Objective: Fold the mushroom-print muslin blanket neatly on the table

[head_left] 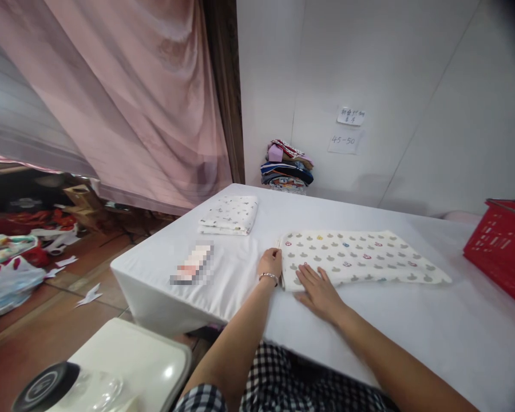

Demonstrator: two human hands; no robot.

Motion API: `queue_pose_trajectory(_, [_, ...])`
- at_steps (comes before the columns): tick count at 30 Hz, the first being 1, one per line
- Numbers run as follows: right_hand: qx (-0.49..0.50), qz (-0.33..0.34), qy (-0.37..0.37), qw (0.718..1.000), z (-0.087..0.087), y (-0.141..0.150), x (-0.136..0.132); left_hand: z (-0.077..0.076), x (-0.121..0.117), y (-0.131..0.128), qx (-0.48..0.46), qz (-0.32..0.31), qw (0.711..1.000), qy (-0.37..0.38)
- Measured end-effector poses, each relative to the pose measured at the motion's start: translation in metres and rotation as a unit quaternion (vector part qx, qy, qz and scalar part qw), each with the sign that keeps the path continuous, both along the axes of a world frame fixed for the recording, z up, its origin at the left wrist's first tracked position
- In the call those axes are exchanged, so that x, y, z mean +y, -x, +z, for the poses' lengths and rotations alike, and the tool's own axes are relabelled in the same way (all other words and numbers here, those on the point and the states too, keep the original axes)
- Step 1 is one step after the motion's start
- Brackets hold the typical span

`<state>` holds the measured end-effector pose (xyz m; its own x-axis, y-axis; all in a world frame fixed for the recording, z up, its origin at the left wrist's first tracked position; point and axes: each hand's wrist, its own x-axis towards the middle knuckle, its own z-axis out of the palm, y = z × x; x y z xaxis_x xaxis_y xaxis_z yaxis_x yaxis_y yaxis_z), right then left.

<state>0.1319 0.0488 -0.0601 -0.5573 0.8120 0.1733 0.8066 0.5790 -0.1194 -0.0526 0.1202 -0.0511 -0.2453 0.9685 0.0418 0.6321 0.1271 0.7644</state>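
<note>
A cream cloth (356, 254) printed with grey-green shapes and a few red, blue and yellow ones lies folded in a long strip on the white-covered table. My left hand (269, 264) is at its left end, fingers curled in against the folded edge; the fingertips are partly hidden. A bracelet circles that wrist. Flat on the near left part of the same cloth rests my right hand (320, 290), its fingers spread. Farther left sits a smaller folded white cloth (229, 214) with a small dark print, apart from both hands.
A pixelated flat item (193, 264) lies near the table's left edge. On the right stands a red plastic basket (500, 246). Folded fabrics (287, 166) are stacked against the wall behind. A white stool (133, 357) with a clear, black-lidded container (47, 386) is at lower left.
</note>
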Motion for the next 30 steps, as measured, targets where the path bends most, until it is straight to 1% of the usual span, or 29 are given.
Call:
queue_pose_trajectory(5, [0.002, -0.004, 0.002, 1.0, -0.011, 0.002, 0.002, 0.006, 0.019, 0.002, 0.016, -0.004, 1.0, 0.011])
queue_pose_trajectory(11, [0.007, -0.004, 0.009, 1.0, -0.011, 0.001, 0.001, 0.012, 0.037, -0.004, 0.046, -0.013, 0.998, 0.038])
queue_pose_trajectory(14, [0.019, 0.009, -0.005, 1.0, -0.011, 0.0, 0.001, 0.012, 0.042, -0.007, 0.065, -0.013, 0.997, 0.049])
queue_pose_trajectory(17, [0.037, 0.046, -0.023, 0.998, -0.013, -0.001, 0.001, 0.01, 0.044, -0.008, 0.08, -0.011, 0.996, 0.048])
queue_pose_trajectory(20, [0.058, 0.093, -0.017, 0.994, -0.013, -0.002, 0.001, 0.007, 0.046, -0.007, 0.092, 0.0, 0.995, 0.039])
queue_pose_trajectory(22, [0.069, 0.104, -0.008, 0.992, -0.011, -0.002, 0.001, 0.005, 0.046, -0.006, 0.101, 0.002, 0.994, 0.03])
queue_pose_trajectory(25, [0.071, 0.097, 0.007, 0.993, -0.006, 0.0, 0.0, -0.001, 0.049, -0.005, 0.11, 0.004, 0.994, 0.015])
queue_pose_trajectory(27, [0.066, 0.09, 0.021, 0.994, -0.003, 0.0, 0.0, -0.004, 0.051, -0.003, 0.1, 0.005, 0.995, 0.001])
queue_pose_trajectory(29, [0.065, 0.084, 0.032, 0.994, -0.001, 0.001, 0.0, -0.007, 0.051, 0.0, 0.077, 0.004, 0.997, -0.028])
queue_pose_trajectory(30, [0.067, 0.081, 0.035, 0.994, 0.0, 0.001, 0.0, -0.007, 0.05, 0.001, 0.069, 0.0, 0.996, -0.056])
